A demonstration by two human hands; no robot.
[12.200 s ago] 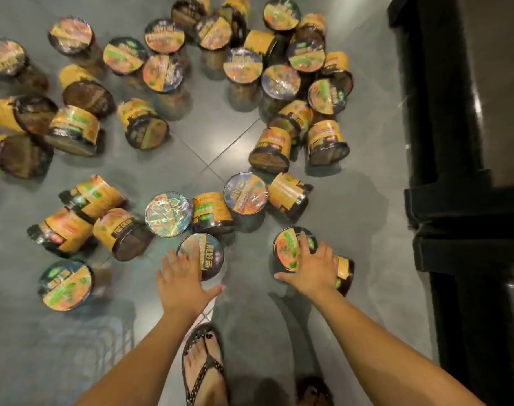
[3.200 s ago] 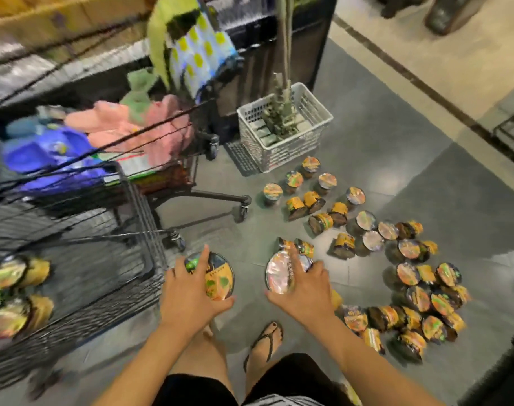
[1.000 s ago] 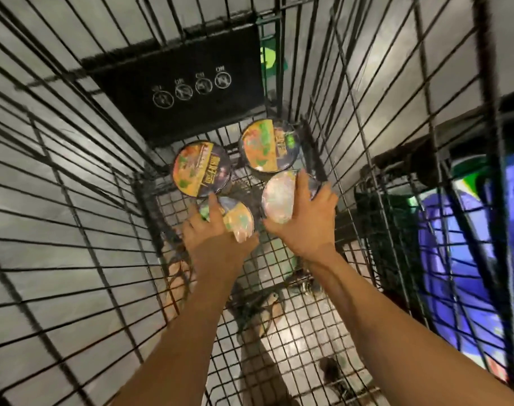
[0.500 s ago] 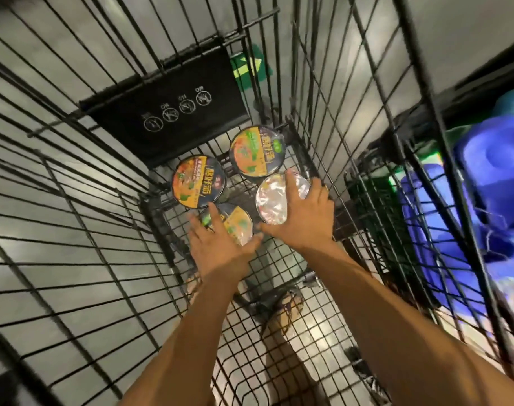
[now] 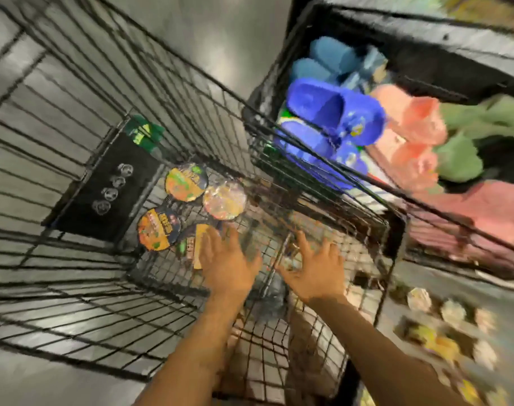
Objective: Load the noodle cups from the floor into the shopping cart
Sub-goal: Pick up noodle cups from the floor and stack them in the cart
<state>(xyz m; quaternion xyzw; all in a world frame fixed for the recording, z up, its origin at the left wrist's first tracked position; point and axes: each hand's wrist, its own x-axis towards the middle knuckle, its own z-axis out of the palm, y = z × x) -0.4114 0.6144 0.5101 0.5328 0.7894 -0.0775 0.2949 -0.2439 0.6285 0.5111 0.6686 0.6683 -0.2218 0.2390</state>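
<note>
The black wire shopping cart (image 5: 74, 218) fills most of the view, seen from above, its mesh floor bare on the near side. To its right stands a second black wire cart (image 5: 425, 33) heaped with soft slippers: two dark blue slippers (image 5: 334, 112), two lighter blue ones (image 5: 329, 60) behind them, two pink slippers (image 5: 411, 133) and green ones (image 5: 466, 153) at the far right, too blurred to count. On the cart's far end wall hangs a black sign panel (image 5: 109, 191) bearing four round white symbols.

Four noodle cups sit upright in the far left corner of the cart floor, lids up, packed in a tight square — the yellow-green-lidded cup (image 5: 186, 182), the pale shiny-lidded cup (image 5: 225, 200), the orange-and-dark-lidded cup (image 5: 159, 228) and the nearest cup (image 5: 194, 244). The left hand (image 5: 229, 262) has its fingers spread over the near edge of that last cup, gripping nothing. The right hand (image 5: 314, 271) is likewise spread and empty above bare mesh. More noodle cups (image 5: 443, 326) lie on the floor at the lower right — a blurred scatter I cannot count.
</note>
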